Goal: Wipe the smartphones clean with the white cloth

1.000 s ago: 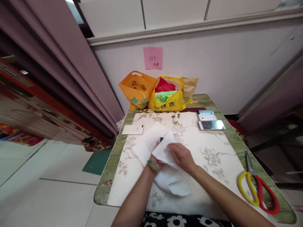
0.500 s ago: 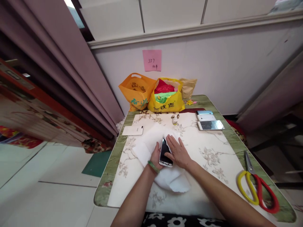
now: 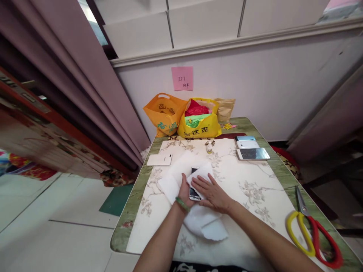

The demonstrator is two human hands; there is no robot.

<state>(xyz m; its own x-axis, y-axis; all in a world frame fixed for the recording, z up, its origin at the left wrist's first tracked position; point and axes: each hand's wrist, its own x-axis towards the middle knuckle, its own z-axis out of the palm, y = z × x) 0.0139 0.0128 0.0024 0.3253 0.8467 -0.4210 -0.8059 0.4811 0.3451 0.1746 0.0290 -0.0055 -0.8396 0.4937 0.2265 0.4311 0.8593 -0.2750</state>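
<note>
A phone (image 3: 194,192) with a dark screen lies on a white cloth (image 3: 181,170) in the middle of the table. My left hand (image 3: 185,189), with a green bracelet at the wrist, grips the phone's left edge. My right hand (image 3: 212,192) lies flat with fingers stretched out, pressing a flap of the white cloth down over the phone's right side. More of the cloth bunches up below my hands (image 3: 204,224).
A floral sheet (image 3: 255,189) covers the green table (image 3: 133,196). A white phone (image 3: 159,159) lies at left, three phones (image 3: 251,148) at right, a small bottle (image 3: 209,146) behind. Yellow-and-red scissors (image 3: 312,234) lie at right. Orange (image 3: 164,113) and yellow bags (image 3: 200,122) stand at the wall.
A second ago the cloth covered the phone. Half a second ago the screen lay bare. Now my right hand has slid toward me, with cloth over the phone's right side again.
</note>
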